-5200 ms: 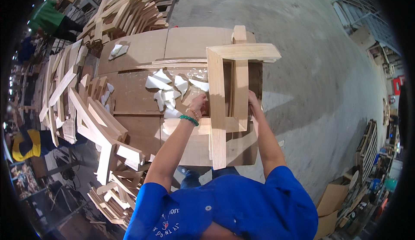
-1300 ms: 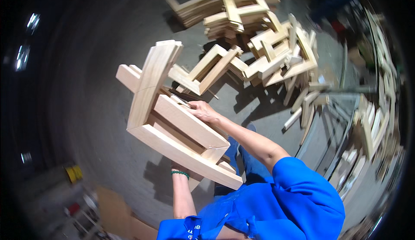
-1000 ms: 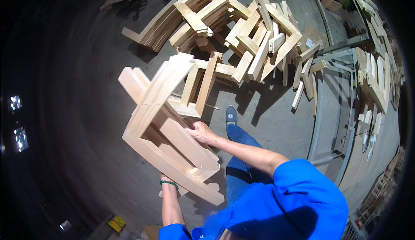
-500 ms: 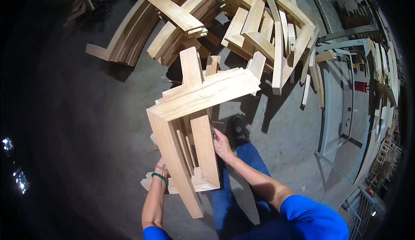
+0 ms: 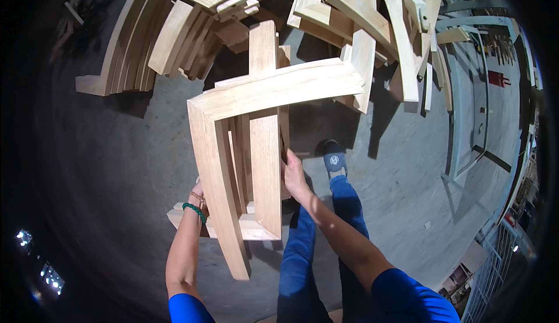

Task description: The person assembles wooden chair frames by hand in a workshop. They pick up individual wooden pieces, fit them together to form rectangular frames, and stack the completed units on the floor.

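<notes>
A bundle of pale L-shaped wooden frames [image 5: 278,91] is held in front of me, with mitred corners and straight pieces crossing behind. From the left, my left hand [image 5: 198,191] reaches behind the near leg and supports the bundle; its fingers are hidden by the wood. A green bead bracelet [image 5: 193,208] circles that wrist. My right hand [image 5: 294,175] is closed on the bundle's right side, thumb pointing up along the wood and fingertips out of sight.
Stacked curved wooden frames [image 5: 124,43] stand at the far left, and another pile of frames [image 5: 364,17] at the far right. A grey metal frame [image 5: 457,119] lies along the right side. My shoe [image 5: 334,159] is on the concrete floor [image 5: 396,189].
My view has shifted, with the far stacks now higher in the picture. The bundle and both hands appear slightly higher and further left, and the bundle is turned a little. Both hands stay on it.
</notes>
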A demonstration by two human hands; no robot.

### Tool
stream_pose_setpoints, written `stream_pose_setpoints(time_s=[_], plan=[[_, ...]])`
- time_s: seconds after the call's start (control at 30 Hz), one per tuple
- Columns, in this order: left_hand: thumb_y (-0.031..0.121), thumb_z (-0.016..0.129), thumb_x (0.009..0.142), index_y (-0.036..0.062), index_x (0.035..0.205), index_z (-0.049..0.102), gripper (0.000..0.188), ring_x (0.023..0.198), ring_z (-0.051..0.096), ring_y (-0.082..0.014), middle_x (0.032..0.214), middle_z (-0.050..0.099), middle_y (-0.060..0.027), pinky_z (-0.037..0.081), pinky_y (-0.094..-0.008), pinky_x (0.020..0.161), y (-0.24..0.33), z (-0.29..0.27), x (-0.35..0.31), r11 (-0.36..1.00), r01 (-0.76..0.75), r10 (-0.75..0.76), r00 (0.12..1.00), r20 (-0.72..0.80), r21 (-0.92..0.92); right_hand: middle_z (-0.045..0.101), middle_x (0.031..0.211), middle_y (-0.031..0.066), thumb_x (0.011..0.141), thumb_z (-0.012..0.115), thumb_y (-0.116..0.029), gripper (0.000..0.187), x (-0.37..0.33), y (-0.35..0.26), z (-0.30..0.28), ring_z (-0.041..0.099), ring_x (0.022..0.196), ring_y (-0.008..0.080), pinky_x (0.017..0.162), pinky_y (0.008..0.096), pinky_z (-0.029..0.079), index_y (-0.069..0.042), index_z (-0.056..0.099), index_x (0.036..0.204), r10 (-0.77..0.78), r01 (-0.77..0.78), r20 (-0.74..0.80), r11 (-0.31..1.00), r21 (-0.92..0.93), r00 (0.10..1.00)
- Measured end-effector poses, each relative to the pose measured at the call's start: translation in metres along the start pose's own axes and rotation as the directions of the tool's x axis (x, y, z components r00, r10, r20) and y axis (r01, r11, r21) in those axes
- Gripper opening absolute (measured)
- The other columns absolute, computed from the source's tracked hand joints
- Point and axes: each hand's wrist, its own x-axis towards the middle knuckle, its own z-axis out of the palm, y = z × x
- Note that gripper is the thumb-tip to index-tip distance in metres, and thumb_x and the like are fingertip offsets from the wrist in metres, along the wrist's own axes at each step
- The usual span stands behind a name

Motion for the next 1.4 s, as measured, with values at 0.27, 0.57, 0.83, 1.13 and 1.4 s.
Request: stream_pose_setpoints(time_s=[0.27,0.57,0.83,1.13,1.4], plan=[[0.041,0.044,0.095,0.0023,0.122,0.050,0.048,0.095,0.063,-0.0259,0.113,0.061,-0.0149,0.055,-0.0394,0.078,0.001,-0.020,0.032,0.999,0.008,-0.009,0.999,-0.045,-0.032,0.061,0.086,0.0141,0.082,0.064,-0.013,0.023,0.019,0.018,-0.006,0.060,0.076,0.0208,0.068,0.0334,0.048,0.002,0.056,0.098,0.099,-0.103,-0.028,0.946,-0.308,0.995],[0.040,0.045,0.095,0.0016,0.120,0.051,0.047,0.092,0.064,-0.0260,0.110,0.062,-0.0149,0.056,-0.0390,0.075,0.003,-0.022,0.033,0.999,-0.010,0.007,0.998,-0.057,-0.050,0.060,0.115,0.0115,0.089,0.056,-0.006,0.030,0.020,0.017,0.000,0.054,0.108,0.0148,0.087,0.0305,0.046,0.001,0.051,0.118,0.154,-0.156,0.082,0.988,0.013,0.985],[0.040,0.046,0.094,0.0010,0.119,0.053,0.046,0.089,0.066,-0.0261,0.107,0.064,-0.0150,0.057,-0.0386,0.072,0.017,-0.033,0.027,0.999,-0.034,0.032,0.997,-0.076,-0.031,0.063,0.103,0.0110,0.086,0.068,-0.026,0.039,0.021,-0.003,-0.027,0.058,0.086,0.0132,0.077,0.0278,0.048,-0.005,0.055,0.115,0.264,-0.263,-0.055,0.965,0.024,0.963],[0.038,0.052,0.091,-0.0008,0.109,0.059,0.043,0.072,0.068,-0.0256,0.091,0.068,-0.0143,0.058,-0.0351,0.057,0.021,-0.020,0.031,0.995,-0.087,0.078,0.982,-0.173,-0.049,0.053,0.077,0.0037,0.090,0.059,-0.024,0.016,0.114,-0.023,-0.158,0.030,0.043,0.0049,0.035,0.0186,0.024,-0.010,0.052,0.092,0.369,-0.161,-0.057,0.533,0.831,0.928],[0.038,0.052,0.091,-0.0002,0.108,0.059,0.042,0.072,0.068,-0.0255,0.090,0.068,-0.0142,0.058,-0.0345,0.056,0.022,-0.032,0.010,0.992,-0.129,0.119,0.943,-0.312,-0.012,0.048,0.069,0.0002,0.087,0.058,-0.010,0.004,0.116,-0.024,-0.154,0.029,0.044,0.0042,0.035,0.0195,0.021,-0.008,0.054,0.087,0.393,-0.169,-0.171,0.695,0.699,0.904]])
